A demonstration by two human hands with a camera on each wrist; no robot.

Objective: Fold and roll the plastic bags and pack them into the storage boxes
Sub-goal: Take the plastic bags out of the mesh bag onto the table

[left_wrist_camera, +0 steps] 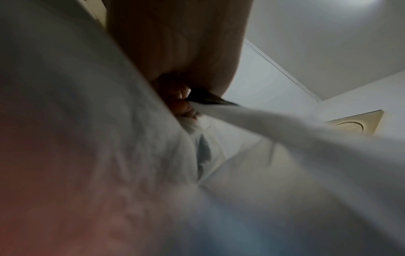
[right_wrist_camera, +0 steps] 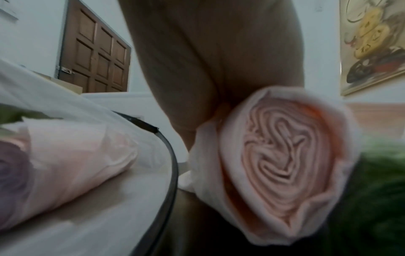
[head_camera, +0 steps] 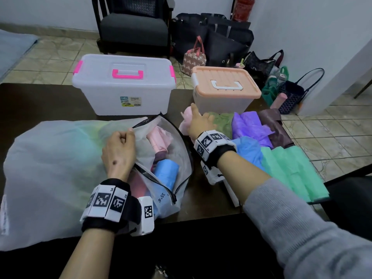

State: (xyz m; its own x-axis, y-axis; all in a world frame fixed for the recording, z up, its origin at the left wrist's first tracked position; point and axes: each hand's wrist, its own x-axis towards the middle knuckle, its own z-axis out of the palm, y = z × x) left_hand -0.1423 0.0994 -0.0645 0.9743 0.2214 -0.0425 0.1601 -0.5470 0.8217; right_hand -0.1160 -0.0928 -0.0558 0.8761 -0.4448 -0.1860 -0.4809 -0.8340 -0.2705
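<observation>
A large white mesh zip bag [head_camera: 50,158] lies on the dark table with its zipped mouth open toward the right. Inside it are rolled bags, a pink one [head_camera: 159,137] and a blue one [head_camera: 167,172]. My left hand [head_camera: 128,133] pinches the upper edge of the bag's mouth; in the left wrist view its fingers [left_wrist_camera: 181,102] clamp the black zip edge [left_wrist_camera: 210,101]. My right hand [head_camera: 199,117] grips a pink rolled bag [head_camera: 186,119] just right of the mouth. That pink roll [right_wrist_camera: 282,164] shows its spiral end in the right wrist view, beside the zip bag's rim [right_wrist_camera: 171,155].
Two closed storage boxes stand at the table's far side: a clear one with pink handle [head_camera: 124,85] and one with a peach lid [head_camera: 225,87]. Loose olive [head_camera: 223,119], purple [head_camera: 249,125], brown [head_camera: 273,125], blue [head_camera: 249,150] and mint green [head_camera: 291,172] bags crowd the table's right end.
</observation>
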